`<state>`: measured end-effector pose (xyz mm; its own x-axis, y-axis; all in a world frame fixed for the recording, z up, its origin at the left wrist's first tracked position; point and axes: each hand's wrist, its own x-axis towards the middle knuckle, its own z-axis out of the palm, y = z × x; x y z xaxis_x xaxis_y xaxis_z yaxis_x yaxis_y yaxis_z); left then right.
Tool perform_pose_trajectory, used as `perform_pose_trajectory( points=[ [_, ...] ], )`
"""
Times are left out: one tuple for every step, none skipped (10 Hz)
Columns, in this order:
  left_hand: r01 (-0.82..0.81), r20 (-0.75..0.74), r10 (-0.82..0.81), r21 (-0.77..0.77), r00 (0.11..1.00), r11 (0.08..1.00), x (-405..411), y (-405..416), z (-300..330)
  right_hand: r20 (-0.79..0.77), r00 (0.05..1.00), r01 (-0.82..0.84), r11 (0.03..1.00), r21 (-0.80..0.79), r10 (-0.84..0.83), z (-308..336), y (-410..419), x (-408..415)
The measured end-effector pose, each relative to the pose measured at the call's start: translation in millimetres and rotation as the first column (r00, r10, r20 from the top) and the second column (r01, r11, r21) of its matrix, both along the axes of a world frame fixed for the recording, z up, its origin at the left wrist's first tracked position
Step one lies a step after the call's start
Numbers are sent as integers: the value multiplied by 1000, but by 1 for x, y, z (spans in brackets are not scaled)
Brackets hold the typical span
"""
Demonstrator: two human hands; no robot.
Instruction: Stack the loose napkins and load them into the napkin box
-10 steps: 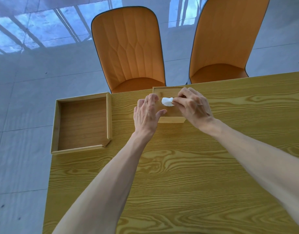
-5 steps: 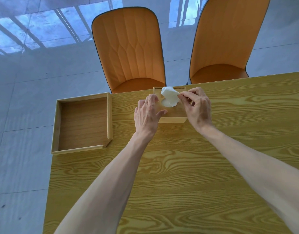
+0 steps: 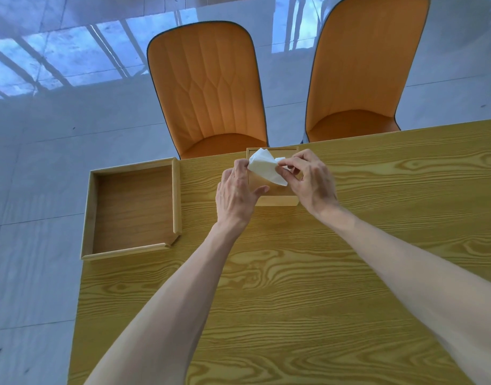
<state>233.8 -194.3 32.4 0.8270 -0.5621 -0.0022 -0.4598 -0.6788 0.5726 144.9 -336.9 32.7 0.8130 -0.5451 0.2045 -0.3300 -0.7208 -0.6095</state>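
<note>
A small wooden napkin box stands at the far edge of the table, closed on top. A white napkin sticks up out of the box's top, fanned out and crumpled. My right hand pinches the napkin's right side between thumb and fingers. My left hand rests against the box's left side, its fingertips touching the napkin's left edge. Whether other napkins lie inside the box is hidden.
A shallow wooden tray lies at the table's left edge, nothing in it. Two orange chairs stand behind the far edge of the wooden table. Grey tiled floor lies to the left.
The napkin went from a small wad at the box's top to a pulled-up, spread sheet. My right hand lifted with it; my left fingers moved up to its edge.
</note>
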Motion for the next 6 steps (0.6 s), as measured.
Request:
perform_pose_trajectory(
  points=[
    [1,-9,-1,-12,1000,1000,2,4,2,-21,1000,0,1000,-3,0,-1,-1,-1],
    [-10,-17,10,10,1000,1000,6,9,3,-41,999,-15,1000,-2,15,-2,-2,-4],
    [-19,-38,21,53,999,998,10,13,5,-54,998,-18,1000,-1,18,-1,-2,-6],
    [85,-83,-73,143,994,986,14,18,3,-66,998,-5,1000,-7,4,1,-3,-9],
    [133,-103,-115,194,988,972,14,24,7,-60,998,-3,1000,-13,2,7,-4,-13],
    [129,-101,-109,212,989,969,12,28,9,-40,999,29,1000,2,-28,14,-7,-18]
  ],
)
